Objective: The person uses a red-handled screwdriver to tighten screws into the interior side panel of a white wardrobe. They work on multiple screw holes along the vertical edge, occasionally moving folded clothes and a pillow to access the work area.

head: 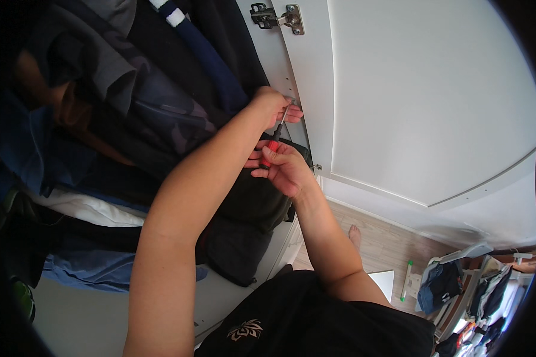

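Note:
My right hand grips a screwdriver by its red and black handle. The metal shaft points up and slightly right, towards the inner side panel of a white wardrobe. My left hand is up at the panel, around the screwdriver's tip, its lower fingers extended beneath the shaft. A small greyish part shows at the thumb and tip; its shape is mostly hidden, and whether my fingers pinch it is unclear. Beside both hands stands the white wardrobe door, swung outwards.
A metal concealed hinge joins door and panel higher up. Dark hanging clothes crowd the left, with a black bag below. Lower right, a drying rack holds clothes above the wood-look floor. A bare foot shows there.

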`<state>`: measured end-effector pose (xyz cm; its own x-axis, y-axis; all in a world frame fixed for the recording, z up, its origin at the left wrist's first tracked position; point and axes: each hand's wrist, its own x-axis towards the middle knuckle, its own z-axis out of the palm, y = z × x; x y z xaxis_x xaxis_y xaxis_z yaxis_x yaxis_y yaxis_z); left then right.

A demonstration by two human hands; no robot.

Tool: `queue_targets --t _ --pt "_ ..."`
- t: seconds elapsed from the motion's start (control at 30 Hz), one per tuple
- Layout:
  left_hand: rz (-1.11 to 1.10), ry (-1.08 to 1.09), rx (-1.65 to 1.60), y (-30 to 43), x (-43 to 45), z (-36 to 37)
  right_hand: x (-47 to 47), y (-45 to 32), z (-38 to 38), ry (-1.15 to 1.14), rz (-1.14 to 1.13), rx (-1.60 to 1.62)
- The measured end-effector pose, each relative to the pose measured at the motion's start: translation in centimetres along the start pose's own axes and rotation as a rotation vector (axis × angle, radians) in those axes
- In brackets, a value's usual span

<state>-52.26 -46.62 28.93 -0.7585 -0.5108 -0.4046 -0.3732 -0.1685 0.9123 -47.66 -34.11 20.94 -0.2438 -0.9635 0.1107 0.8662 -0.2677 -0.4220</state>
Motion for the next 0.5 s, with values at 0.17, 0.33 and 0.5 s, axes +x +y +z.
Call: queue_targets --t 0.17,0.33,0.5 --pt "-0.009 -0.005 -0.006 -0.1 -0.1 0.0 -0.3 0.4 0.0 0.028 0.01 0.023" --pt "-0.046 0.021 -0.035 0.1 -0.1 0.1 -0.5 0.4 0.2 0.062 0.023 0.019" --pt "-0.023 0.015 -0.04 -0.3 0.2 -0.5 -1.8 1.2 0.3 0.103 0.039 -0.105"
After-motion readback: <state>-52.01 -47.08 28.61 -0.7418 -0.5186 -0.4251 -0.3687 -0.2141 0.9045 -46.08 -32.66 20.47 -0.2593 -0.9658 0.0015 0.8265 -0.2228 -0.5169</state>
